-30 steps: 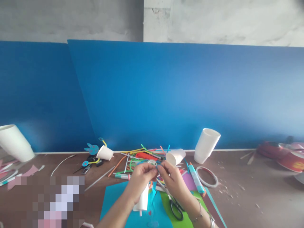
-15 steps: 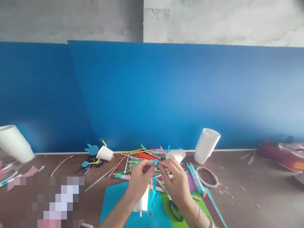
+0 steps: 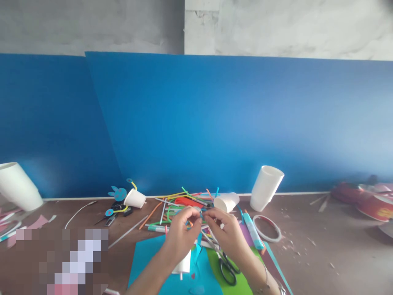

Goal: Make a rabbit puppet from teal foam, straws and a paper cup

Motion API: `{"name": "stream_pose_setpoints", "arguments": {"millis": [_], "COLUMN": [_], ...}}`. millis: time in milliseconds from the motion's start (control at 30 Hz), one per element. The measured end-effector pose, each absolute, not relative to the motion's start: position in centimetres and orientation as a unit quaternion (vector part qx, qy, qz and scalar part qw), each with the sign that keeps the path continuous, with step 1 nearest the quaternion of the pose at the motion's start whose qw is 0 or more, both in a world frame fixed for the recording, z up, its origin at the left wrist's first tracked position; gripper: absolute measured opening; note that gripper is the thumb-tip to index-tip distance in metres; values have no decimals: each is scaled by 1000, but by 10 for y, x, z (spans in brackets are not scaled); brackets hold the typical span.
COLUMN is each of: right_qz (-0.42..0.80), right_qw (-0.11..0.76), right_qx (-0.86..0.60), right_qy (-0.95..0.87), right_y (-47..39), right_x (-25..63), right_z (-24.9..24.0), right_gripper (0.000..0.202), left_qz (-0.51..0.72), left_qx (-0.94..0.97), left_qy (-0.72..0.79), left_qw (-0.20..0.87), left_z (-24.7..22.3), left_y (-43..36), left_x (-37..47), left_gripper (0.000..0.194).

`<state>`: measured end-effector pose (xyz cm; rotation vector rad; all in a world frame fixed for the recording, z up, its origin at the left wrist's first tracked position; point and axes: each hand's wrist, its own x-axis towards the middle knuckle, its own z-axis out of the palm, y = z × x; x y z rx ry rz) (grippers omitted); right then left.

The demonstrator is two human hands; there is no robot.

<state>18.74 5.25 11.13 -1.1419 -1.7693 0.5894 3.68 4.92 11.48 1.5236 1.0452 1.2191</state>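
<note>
My left hand (image 3: 183,229) and right hand (image 3: 226,229) pinch what looks like a small blue piece (image 3: 201,214) between their fingertips, above the table; scissors (image 3: 221,258) lie beneath, over green paper (image 3: 213,267).

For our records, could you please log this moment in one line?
left hand, right hand: close together | small piece between: mostly hidden | scissors: handles over green paper

A small blue piece (image 3: 202,214), mostly hidden, its outline unclear, is held up between the left hand (image 3: 183,229) and right hand (image 3: 225,228)
</note>
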Motion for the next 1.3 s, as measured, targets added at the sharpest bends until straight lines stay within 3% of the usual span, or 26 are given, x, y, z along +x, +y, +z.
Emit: {"name": "stream_pose_setpoints", "arguments": {"millis": [233, 433, 600, 867, 1033, 1133, 1300], "right_qz": [200, 60, 94, 63, 30, 28, 30], "right_qw": [435, 463, 452, 429, 412, 417, 399], "right_qx": [-471, -478, -479, -416, -433, -451, -548], "right_qy": [-741, -744, -746, -799, -801, -789, -735], "right_y": [52, 53, 55, 51, 50, 50, 59], "right_x": [189, 193, 197, 191, 187, 188, 199], "right_z": [111, 110, 111, 107, 107, 108, 105], "right_gripper": [19, 14, 14, 14, 14, 13, 19], "left_qz": [476, 483, 486, 459, 447, 449, 458], "left_qx": [656, 604, 553, 640, 661, 643, 492], "left_qy": [425, 420, 414, 459, 459, 452, 421], "left_qw": [403, 474, 535, 410, 390, 425, 609], "left_z": [112, 113, 114, 114, 113, 113, 111], "left_y": [51, 54, 58, 56, 54, 54, 57], "left_x": [37, 36, 32, 35, 36, 36, 33], "left_gripper": [10, 12, 16, 11, 10, 10, 16]}}
